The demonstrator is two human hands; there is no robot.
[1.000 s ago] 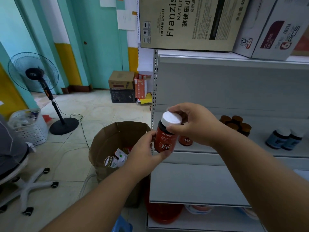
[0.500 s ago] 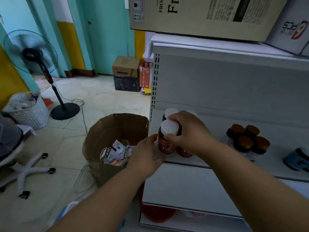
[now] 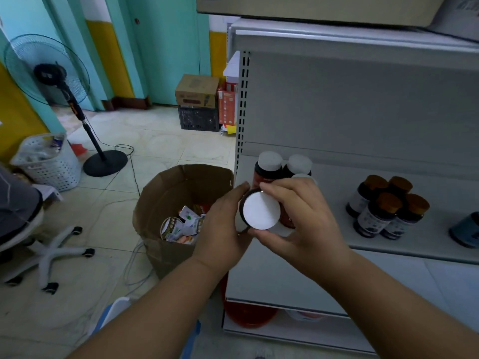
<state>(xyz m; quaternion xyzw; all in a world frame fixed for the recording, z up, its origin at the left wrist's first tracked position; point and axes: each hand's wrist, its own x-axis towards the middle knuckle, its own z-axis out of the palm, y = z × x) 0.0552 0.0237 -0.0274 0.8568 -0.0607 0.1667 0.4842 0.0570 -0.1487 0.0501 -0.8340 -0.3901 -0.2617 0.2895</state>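
Observation:
A red bottle with a white cap [image 3: 261, 213] stands at the left front of the grey shelf [image 3: 388, 244], seen from above. My right hand [image 3: 303, 224] grips it round the cap, thumb below and fingers over the far side. My left hand [image 3: 225, 229] holds the bottle's left side with curled fingers. Behind it stand two more white-capped red bottles [image 3: 269, 164], and a third white cap shows just past my right fingers.
A brown paper bag [image 3: 171, 200] with several packets stands on the floor left of the shelf. Brown-capped dark bottles [image 3: 386, 206] cluster to the right, a blue jar [image 3: 466, 230] beyond. A standing fan [image 3: 51, 73], white basket [image 3: 46, 161] and office chair [image 3: 39, 244] occupy the left.
The bottle has come down from in front of the shelf to its front edge, beside the other red bottles. My view has tilted down, so the cap now faces me.

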